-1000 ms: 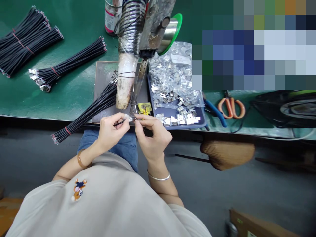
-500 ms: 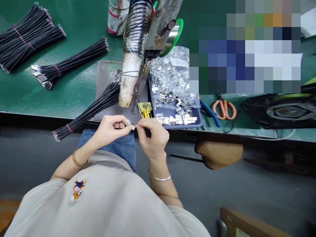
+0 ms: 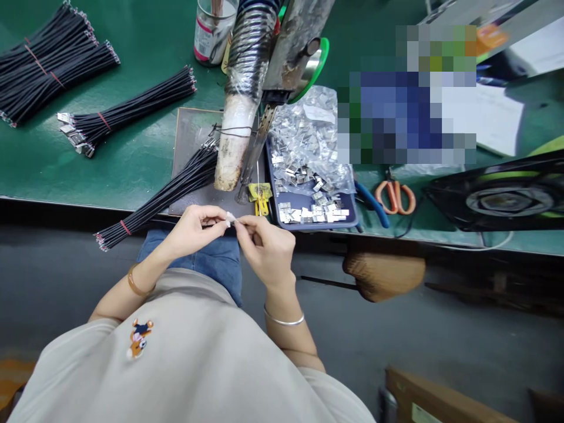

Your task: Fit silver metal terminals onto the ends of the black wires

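My left hand point(image 3: 194, 230) is closed in a pinch at the table's front edge, with white covers on its fingertips. A short dark stretch of what looks like a black cable point(image 3: 212, 225) shows between its fingers. Close against it, my right hand point(image 3: 268, 244) pinches with thumb and forefinger at the same spot; what lies between those tips is too small to make out. Just beyond the hands, a banded bundle of black cables point(image 3: 161, 191) lies across a grey board point(image 3: 187, 123). Right of it, a blue tray point(image 3: 317, 225) holds small metal connectors point(image 3: 304, 212).
A wrapped duct point(image 3: 233, 135) and a metal arm point(image 3: 264, 126) hang over the board. Nearby are a yellow clip-like piece point(image 3: 261, 200), blue-handled pliers point(image 3: 372, 202) and orange-handled scissors point(image 3: 394, 197). More cable bundles point(image 3: 127, 108) lie at left. A can point(image 3: 205, 38) stands behind.
Both hands have shifted slightly left, staying fingertip to fingertip. The right fingers have come closer over the left fingertips. The camera view has turned a little.
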### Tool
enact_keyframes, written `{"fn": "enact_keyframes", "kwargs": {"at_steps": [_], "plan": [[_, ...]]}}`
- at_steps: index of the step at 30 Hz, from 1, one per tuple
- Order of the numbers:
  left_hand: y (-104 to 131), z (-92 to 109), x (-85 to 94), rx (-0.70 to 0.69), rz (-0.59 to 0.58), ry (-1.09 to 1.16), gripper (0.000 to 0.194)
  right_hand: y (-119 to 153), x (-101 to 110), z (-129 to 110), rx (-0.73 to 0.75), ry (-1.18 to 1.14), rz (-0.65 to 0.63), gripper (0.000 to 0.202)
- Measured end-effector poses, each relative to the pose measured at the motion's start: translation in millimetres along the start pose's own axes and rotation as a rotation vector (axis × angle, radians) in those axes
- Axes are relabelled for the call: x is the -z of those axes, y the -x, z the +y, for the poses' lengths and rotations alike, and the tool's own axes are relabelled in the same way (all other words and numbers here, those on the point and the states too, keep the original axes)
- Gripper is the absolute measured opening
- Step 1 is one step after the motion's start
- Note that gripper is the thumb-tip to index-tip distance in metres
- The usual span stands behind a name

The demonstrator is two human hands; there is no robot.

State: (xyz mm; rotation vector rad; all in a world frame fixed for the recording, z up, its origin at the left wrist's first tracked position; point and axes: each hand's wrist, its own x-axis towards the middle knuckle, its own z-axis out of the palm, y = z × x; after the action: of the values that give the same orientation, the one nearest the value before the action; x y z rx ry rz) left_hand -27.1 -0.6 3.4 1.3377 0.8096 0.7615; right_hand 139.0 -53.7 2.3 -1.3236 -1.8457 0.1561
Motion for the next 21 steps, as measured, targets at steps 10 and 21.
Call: {"fn": "enact_keyframes", "kwargs": {"at_steps": [10,21], "plan": [[-4.7,-3.4,-5.0,-0.048,0.098,-0.014,0.024,6.6,7.1,2.3,-0.316,-0.305,0.331,0.009],[-12.1,-6.4,-14.6,-0.031,0.283,-0.028,0.018,1.8,-11.1,10.5,-0.047,-0.037,0.217,0.012]]}}
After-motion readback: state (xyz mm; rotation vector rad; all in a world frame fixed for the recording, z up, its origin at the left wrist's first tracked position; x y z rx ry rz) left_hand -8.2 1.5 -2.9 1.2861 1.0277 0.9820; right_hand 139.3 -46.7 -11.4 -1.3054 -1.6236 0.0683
